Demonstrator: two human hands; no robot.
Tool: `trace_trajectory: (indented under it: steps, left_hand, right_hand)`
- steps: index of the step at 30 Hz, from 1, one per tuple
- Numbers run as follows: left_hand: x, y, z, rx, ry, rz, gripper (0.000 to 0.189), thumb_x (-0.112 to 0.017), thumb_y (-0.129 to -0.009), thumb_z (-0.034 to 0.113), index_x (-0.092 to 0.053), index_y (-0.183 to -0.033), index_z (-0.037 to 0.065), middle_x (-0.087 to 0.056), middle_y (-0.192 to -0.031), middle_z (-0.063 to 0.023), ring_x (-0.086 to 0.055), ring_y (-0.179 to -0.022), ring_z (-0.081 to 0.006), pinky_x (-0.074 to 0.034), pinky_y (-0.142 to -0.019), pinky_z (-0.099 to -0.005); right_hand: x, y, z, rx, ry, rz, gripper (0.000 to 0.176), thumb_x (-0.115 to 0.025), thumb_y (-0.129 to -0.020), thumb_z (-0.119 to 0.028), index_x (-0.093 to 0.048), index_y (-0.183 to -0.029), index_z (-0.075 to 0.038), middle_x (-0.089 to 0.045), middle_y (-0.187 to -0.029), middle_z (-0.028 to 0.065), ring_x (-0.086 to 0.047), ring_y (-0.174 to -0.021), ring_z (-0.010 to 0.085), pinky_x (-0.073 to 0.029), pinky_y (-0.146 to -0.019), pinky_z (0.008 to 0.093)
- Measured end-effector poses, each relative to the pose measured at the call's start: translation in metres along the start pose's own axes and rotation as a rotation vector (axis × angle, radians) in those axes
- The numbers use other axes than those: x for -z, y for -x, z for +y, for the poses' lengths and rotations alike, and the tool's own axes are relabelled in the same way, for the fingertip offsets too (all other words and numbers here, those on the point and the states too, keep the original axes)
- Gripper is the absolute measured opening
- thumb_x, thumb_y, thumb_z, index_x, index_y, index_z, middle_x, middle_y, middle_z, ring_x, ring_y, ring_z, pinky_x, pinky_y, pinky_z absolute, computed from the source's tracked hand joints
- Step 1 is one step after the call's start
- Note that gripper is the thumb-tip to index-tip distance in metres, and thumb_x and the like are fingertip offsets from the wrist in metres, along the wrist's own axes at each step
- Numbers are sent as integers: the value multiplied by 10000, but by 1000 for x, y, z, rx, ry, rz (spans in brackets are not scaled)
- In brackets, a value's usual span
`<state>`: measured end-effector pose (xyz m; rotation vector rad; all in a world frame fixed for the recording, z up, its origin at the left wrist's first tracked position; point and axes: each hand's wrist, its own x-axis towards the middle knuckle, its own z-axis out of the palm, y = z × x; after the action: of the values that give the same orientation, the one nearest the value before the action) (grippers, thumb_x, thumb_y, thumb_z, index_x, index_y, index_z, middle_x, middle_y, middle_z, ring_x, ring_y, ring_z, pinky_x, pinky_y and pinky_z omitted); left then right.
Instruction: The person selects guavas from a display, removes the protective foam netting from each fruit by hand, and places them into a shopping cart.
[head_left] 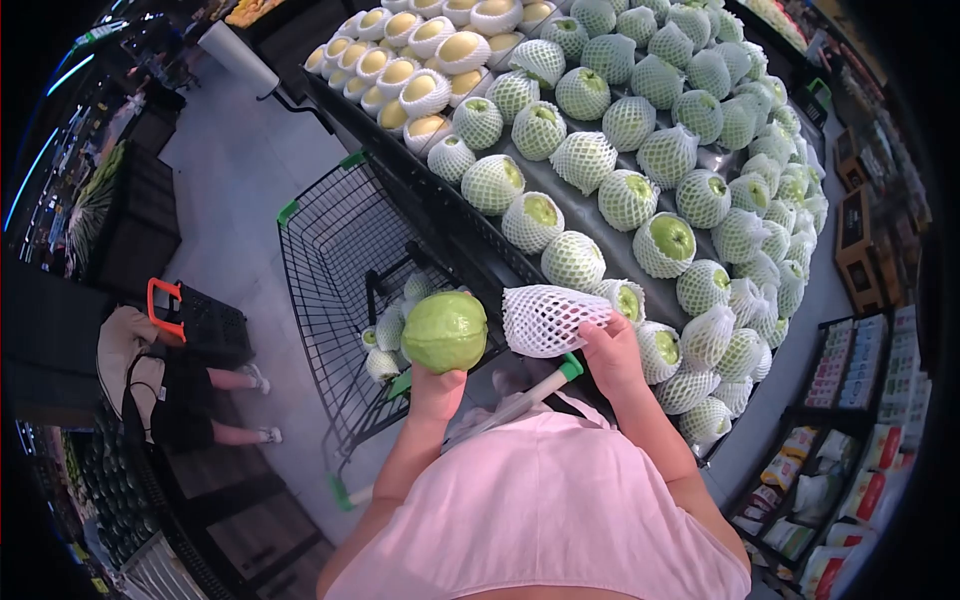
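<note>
Left hand (438,392) has its grip clamped on a guava (445,331), fingers apparently curled behind; right hand (612,352) has its grip pinched on a net (545,320)

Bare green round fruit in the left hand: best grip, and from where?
Probably around its widest middle, coming from the far side. The bare green round fruit bulges broadly with shallow ribs, its far surface is exposed, and the left hand supports the near end. The white foam-net sleeve is apart, in the right hand.
</note>
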<state>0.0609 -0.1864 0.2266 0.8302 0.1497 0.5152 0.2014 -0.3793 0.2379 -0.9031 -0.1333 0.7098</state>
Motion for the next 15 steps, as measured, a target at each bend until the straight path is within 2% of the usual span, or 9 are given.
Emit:
trace_trajectory:
  steps: [4, 6, 10, 14, 15]
  left_hand:
    - [-9, 0, -11, -88, -62, 45, 958, -879, -638, 220, -342, -1422, 100, -352, -1473, -115, -357, -1360, -263, -306, -1134, -423]
    - [-12, 0, -19, -96, -2, 86, 907, -870, -652, 146, -364, -1401, 69, -420, -1414, -108, -426, -1288, -225, -354, -1084, -384]
    - [-2, 7, -30, 13, -5, 130, 834, -848, -673, 65, -390, -1370, 48, -489, -1329, -81, -486, -1215, -194, -397, -1036, -354]
    - [-8, 6, -34, -4, 37, 124, 812, -840, -679, 45, -394, -1357, 43, -508, -1286, -66, -506, -1185, -194, -408, -1026, -352]
    - [-8, 6, -34, 1, 37, 117, 816, -840, -679, 45, -391, -1360, 42, -507, -1288, -68, -505, -1186, -195, -409, -1026, -353]
  right_hand:
    - [-9, 6, 1, 139, 201, -20, 249, -650, -833, 21, -634, -1082, 24, -660, -1102, 96, -614, -994, 151, -462, -922, 319]
    - [-12, 9, 1, 177, 243, -63, 262, -652, -831, 30, -629, -1091, 33, -659, -1107, 98, -612, -1001, 154, -459, -929, 321]
    - [-23, 17, -3, 145, 266, -116, 277, -656, -804, 3, -631, -1078, 34, -667, -1075, 88, -617, -995, 156, -455, -924, 309]
    - [-15, 16, 1, 181, 283, -251, 319, -673, -804, 51, -626, -1120, 43, -642, -1150, 115, -582, -1087, 171, -437, -969, 348]
    - [-12, 17, 1, 173, 256, -287, 332, -629, -808, 55, -623, -1140, 46, -637, -1169, 123, -571, -1107, 178, -428, -975, 340]
